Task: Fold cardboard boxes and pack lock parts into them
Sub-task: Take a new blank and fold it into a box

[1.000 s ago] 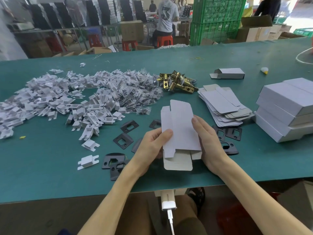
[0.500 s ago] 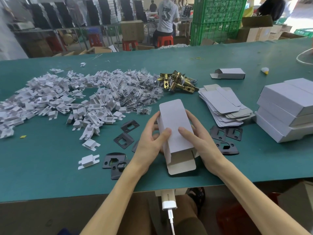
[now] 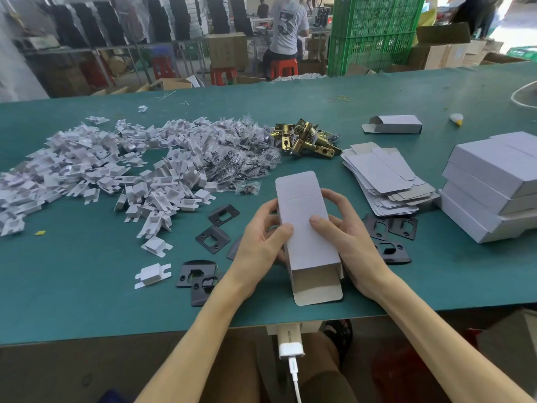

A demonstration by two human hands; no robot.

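Holding the white cardboard box (image 3: 305, 228) between both hands just above the green table (image 3: 87, 286): left hand (image 3: 261, 242) grips its left side, right hand (image 3: 348, 237) its right, thumbs on top, near flap open.

Near the middle of the tabletop's (image 3: 87, 301) near edge, a box (image 3: 305, 228) is held between the left hand (image 3: 258, 245) and right hand (image 3: 351, 242). Strike plates (image 3: 215, 234) lie to its left, further plates (image 3: 389, 228) to its right. A heap of inserts (image 3: 87, 170) spreads toward the left edge, with bagged parts (image 3: 238, 158) at its right end and latches (image 3: 305, 138) just beside those. Flat blanks (image 3: 383, 175) lie behind the further plates. Stacked boxes (image 3: 494, 181) sit at the right edge, and a single box (image 3: 398, 124) lies behind the blanks.
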